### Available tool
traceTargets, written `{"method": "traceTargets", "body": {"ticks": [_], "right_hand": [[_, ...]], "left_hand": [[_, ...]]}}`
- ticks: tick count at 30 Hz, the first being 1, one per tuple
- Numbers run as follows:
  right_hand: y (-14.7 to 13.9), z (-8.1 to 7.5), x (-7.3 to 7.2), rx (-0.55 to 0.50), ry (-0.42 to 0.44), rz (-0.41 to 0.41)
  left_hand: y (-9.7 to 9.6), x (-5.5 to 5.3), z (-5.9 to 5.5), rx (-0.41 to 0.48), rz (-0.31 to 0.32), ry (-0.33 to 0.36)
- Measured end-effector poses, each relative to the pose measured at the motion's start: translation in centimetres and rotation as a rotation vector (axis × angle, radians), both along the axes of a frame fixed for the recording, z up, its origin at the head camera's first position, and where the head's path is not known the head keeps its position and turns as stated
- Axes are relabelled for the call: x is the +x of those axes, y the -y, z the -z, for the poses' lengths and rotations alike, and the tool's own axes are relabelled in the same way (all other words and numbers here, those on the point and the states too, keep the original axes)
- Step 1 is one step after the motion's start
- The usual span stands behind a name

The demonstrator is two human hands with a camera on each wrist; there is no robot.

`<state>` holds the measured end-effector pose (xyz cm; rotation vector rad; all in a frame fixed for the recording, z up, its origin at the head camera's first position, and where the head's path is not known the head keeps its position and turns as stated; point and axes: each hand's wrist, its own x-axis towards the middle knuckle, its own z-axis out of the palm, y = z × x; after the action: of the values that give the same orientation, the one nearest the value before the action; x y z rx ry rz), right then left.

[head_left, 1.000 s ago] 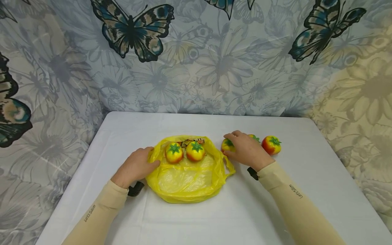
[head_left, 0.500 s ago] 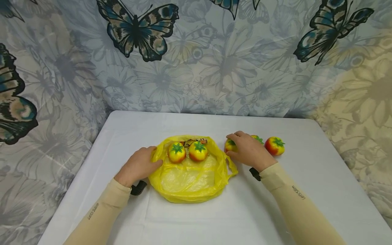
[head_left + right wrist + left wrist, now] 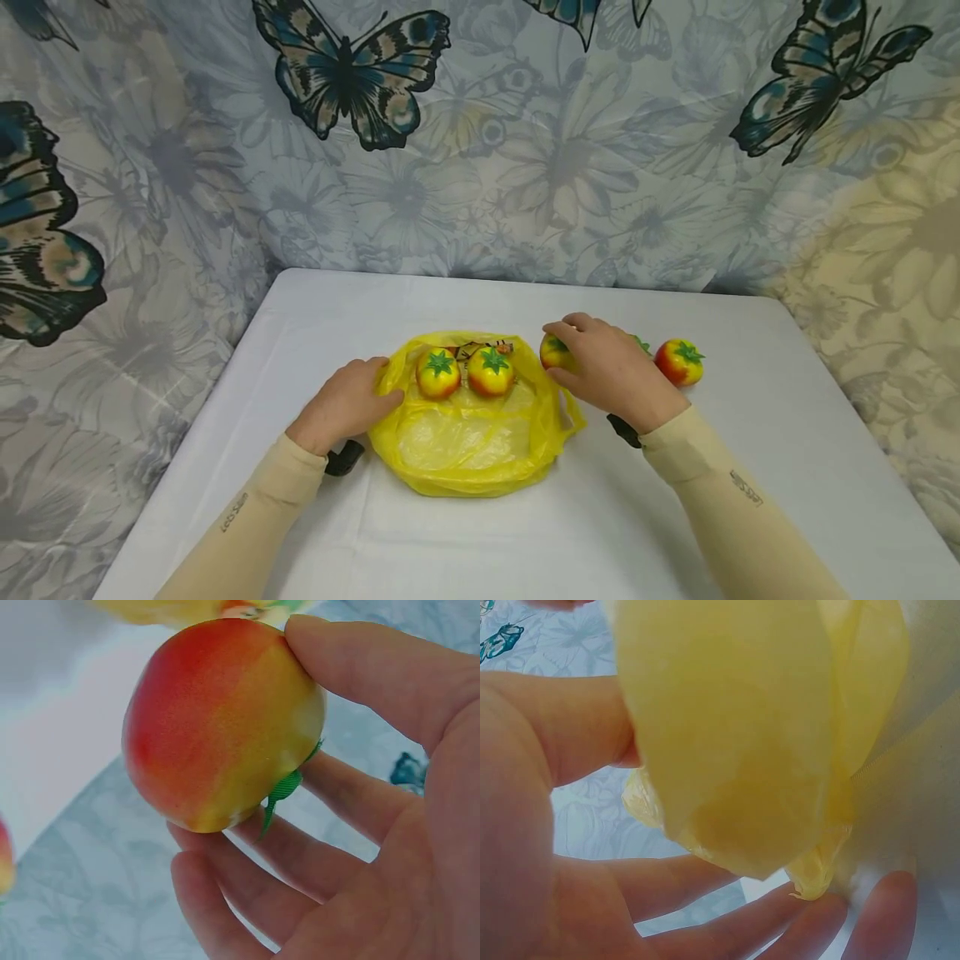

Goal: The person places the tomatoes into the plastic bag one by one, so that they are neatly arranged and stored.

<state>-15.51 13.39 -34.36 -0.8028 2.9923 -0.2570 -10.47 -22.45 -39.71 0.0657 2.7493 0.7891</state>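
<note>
A yellow plastic bag [image 3: 465, 442] lies spread with its mouth facing up, and two red-and-yellow toy fruits with green leaf tops, one left [image 3: 438, 372] and one right [image 3: 491, 372], sit at its far side. My left hand [image 3: 345, 406] holds the bag's left edge; the left wrist view shows the thin film [image 3: 735, 750] between thumb and fingers. At the bag's right side, my right hand [image 3: 615, 367] grips another toy fruit [image 3: 217, 727] between thumb and fingers, its leaf top facing the palm side.
Right of my right hand stands another toy fruit [image 3: 679, 362]. Green leaves [image 3: 642, 343] of one more show behind that hand, the rest hidden. A white-covered table [image 3: 465, 550] carries everything, with butterfly-patterned cloth [image 3: 420, 200] behind it.
My right hand has shifted slightly left toward the bag with its toy fruit, away from the fruits at right. The left hand keeps its hold on the bag's edge. The head view has turned a little.
</note>
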Motion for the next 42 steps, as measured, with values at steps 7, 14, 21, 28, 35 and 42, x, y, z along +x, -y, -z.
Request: {"method": "traceTargets", "body": {"ticks": [7,14,21,28,35,42], "right_hand": [[2.5,-1.4,1.5,-0.014,-0.029,-0.065],[6.0,-1.6,3.3,-0.006,-0.041,-0.162],[9.0,-1.4,4.7,-0.019,-0.073,-0.278],[11.9,0.1,5.9,-0.031,-0.113,-0.362],[13.7,1.7,7.0,-0.029,-0.106,-0.385],[14.4,3.0,7.3,-0.016,-0.105,-0.381]], "left_hand": [[0.0,-0.1,-0.1,-0.002,0.009,-0.017],[0.1,-0.2,0.0,0.007,0.01,-0.01],[0.1,-0.2,0.1,0.002,0.006,-0.011],[0.3,-0.1,0.2,0.007,0.015,-0.026],[0.3,-0.2,0.3,0.009,0.019,-0.043],[0.3,-0.3,0.3,0.019,0.01,-0.039]]}}
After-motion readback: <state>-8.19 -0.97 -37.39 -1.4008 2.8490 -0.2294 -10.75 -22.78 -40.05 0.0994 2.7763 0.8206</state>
